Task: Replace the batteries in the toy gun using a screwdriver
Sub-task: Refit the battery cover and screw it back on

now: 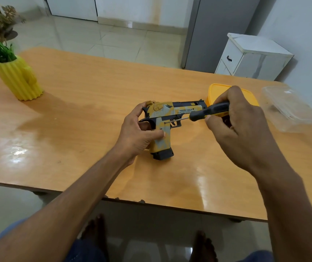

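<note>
the toy gun point(167, 118) stood near the centre of the frame, its magazine base resting on the orange table point(75, 110) and its muzzle pointing toward the right. the left hand point(138, 135) held it by the back of the grip, thumb up by the hammer and fingers curled round the grip. the screwdriver point(204, 112) came in from the right, its thin shaft reaching to a small screw hole at the top of the grip, just behind the trigger; the right hand point(234, 121) was wrapped round the black and yellow handle.

the step looked like loosening the battery cover screw. to do it well, the tip needed to sit square in the screw head, the shaft in line with the screw, with steady inward pressure while turning. the left hand would have to brace the gun against twisting.

behind the right hand sat a yellow lid point(215, 91), and a clear container point(291, 108) lay at the right edge. a yellow vase point(18, 78) stood at the upper left.
</note>
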